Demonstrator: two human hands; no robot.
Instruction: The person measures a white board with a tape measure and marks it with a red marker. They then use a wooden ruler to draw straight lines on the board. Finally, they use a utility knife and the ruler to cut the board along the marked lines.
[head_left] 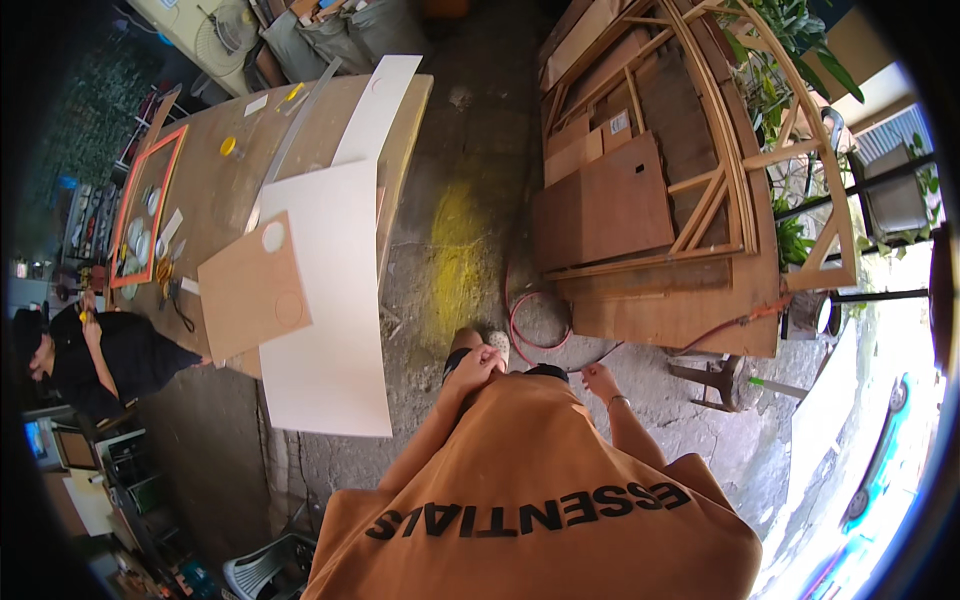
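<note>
My left hand (476, 369) is in front of my body, near the hem of my brown shirt (530, 450). Its fingers are bent and pressed together; whatever may be in them is hidden. Off to the right, my right hand (600, 382) is beside my dark shorts with its fingers curled in. A thin dark line (612, 352) runs close by its fingertips, and I cannot tell whether it is held or lies on the floor. To my left, a long white board (330, 300) overhangs the worktable (330, 100), with a brown board (255, 290) bearing round marks on it.
Another person (100, 360) in dark clothes stands at the table's left side. Scissors (168, 285) and an orange frame (150, 210) lie there. On the right lean wooden frames and panels (600, 210). A red hose (515, 320) coils on the floor near a stool (725, 382).
</note>
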